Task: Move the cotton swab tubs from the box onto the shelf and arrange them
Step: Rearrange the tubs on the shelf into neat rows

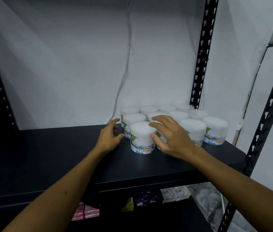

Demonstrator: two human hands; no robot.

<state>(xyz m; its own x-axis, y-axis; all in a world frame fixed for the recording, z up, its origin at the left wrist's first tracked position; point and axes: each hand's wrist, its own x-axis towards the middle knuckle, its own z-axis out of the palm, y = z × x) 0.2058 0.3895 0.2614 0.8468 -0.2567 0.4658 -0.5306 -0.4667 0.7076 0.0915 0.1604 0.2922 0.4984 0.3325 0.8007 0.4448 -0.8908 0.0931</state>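
A cluster of cotton swab tubs (174, 121) stands upright on the black shelf (48, 156), packed in rows toward the back right corner, around two o'clock from the shelf's middle. The front tub (140, 139) stands at the group's seven o'clock corner, label facing out.

The right hand (169, 134) hovers over that front tub with fingers spread wide, thumb near its side wall — whether skin touches plastic I cannot tell. The left hand (111, 136) sits at the tub's nine o'clock, fingers loosely curved, holding nothing, just beside it.

These tubs look light, being thin clear plastic full of swabs, with stiff enough walls but a smooth surface that could slip. Best held around the side wall below the lid rim, or nudged by flat fingers; a hard push would likely topple neighbours. The box is out of view. On the lower shelf lie soap packets (174, 195).
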